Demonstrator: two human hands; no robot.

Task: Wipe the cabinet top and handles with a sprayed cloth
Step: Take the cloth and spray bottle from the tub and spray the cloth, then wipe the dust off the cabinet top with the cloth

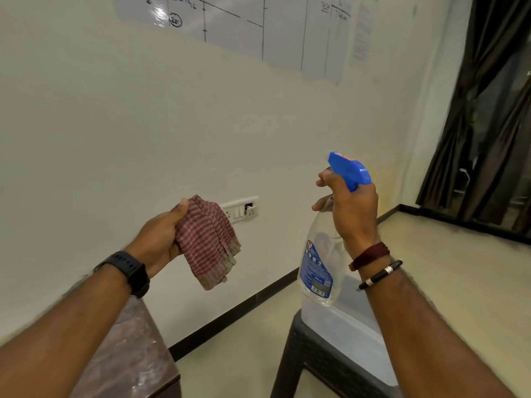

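My left hand grips a folded red-and-grey striped cloth, held up in front of the wall. My right hand holds a clear spray bottle by its neck, fingers curled round the trigger under the blue spray head. The nozzle points left toward the cloth, with a gap of air between them. The brown cabinet top shows at the lower left, partly hidden under my left forearm. No handles are in view.
A dark stool with a pale top stands below the bottle. A white switch and socket plate sits on the wall behind the cloth. Dark curtains hang at the right. Beige floor lies between cabinet and stool.
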